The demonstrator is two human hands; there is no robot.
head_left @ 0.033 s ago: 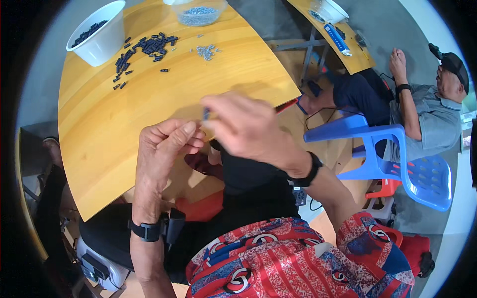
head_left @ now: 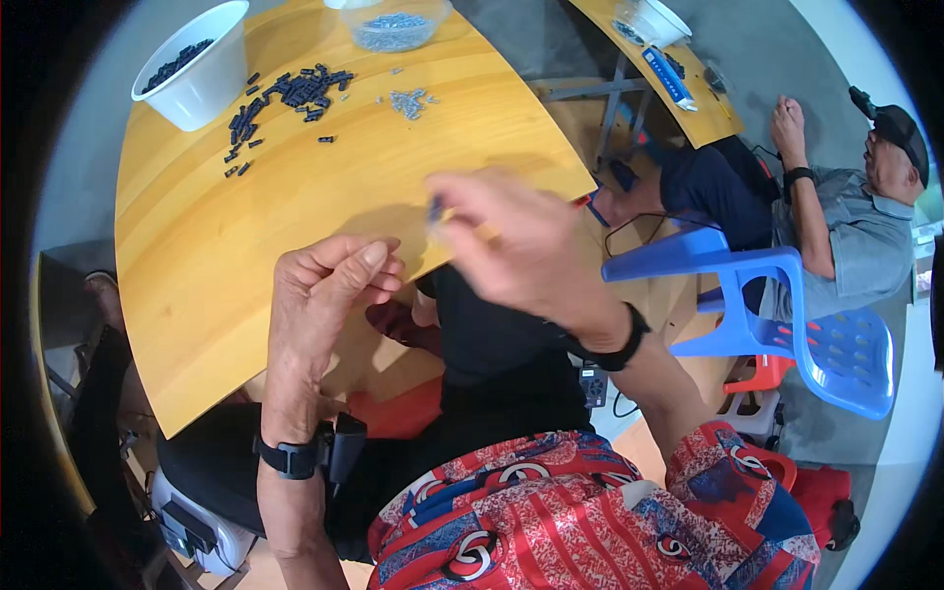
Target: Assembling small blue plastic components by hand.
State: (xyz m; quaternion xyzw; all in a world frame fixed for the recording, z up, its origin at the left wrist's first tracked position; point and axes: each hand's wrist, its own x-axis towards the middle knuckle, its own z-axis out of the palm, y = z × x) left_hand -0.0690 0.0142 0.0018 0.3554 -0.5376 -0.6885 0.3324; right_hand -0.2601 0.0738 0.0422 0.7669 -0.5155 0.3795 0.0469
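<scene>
A wooden table [head_left: 197, 305] fills the left and centre of the frame, and a blue plastic chair [head_left: 678, 251] stands at the right, near a seated person in a grey shirt [head_left: 865, 246]. At the upper left, a white tub [head_left: 211, 93] holds dark pieces, and a loose pile of dark pieces [head_left: 303, 90] lies just beside it. Small metal bits [head_left: 405, 104] lie at the upper centre, below a clear bowl [head_left: 398, 41] with more inside. Near the centre, the 2 hands are apart. The left hand [head_left: 329, 280] presses its thumb against its curled fingers; I cannot tell whether anything sits between them. The right hand [head_left: 511, 246], blurred, pinches 1 small dark part [head_left: 435, 209] at its fingertips, above the table's near edge.
</scene>
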